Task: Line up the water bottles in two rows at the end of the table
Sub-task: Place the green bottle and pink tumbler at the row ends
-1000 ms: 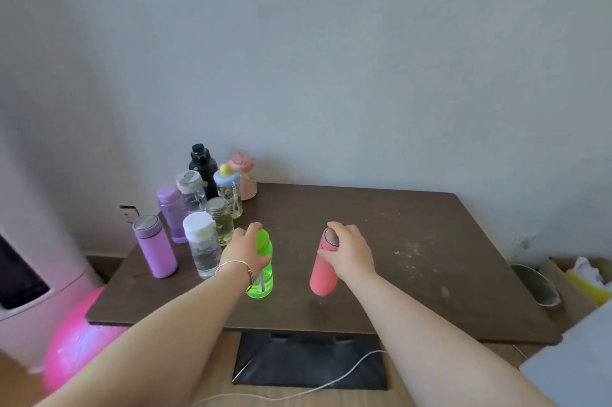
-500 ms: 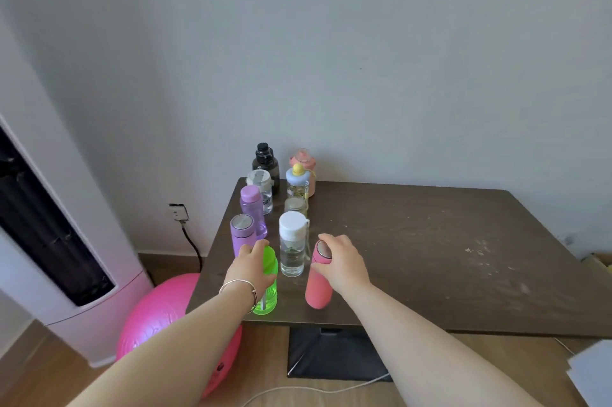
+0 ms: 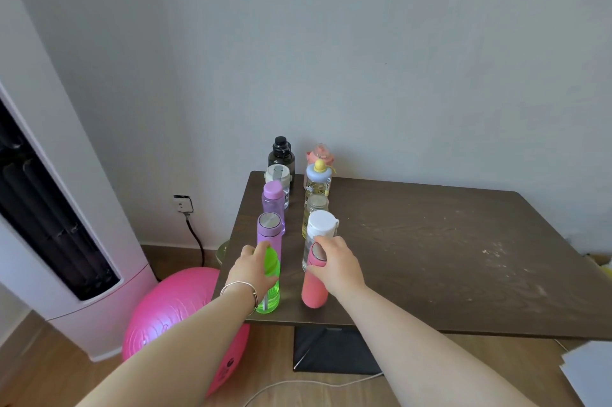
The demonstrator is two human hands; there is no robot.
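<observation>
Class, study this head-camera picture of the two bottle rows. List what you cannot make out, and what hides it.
- Head view: the green bottle's lid, partly covered by the left hand.
- Head view: the pink bottle's right side, behind the right hand.
- Head view: the glass jar, mostly behind the white-capped bottle.
- Head view: the table's right end, cut by the frame edge.

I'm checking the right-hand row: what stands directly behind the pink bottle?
Behind the pink bottle, gripped by the right hand, stands a clear bottle with a white cap. Its lower body is covered by the pink bottle and hand, so any contact can't be seen.
</observation>
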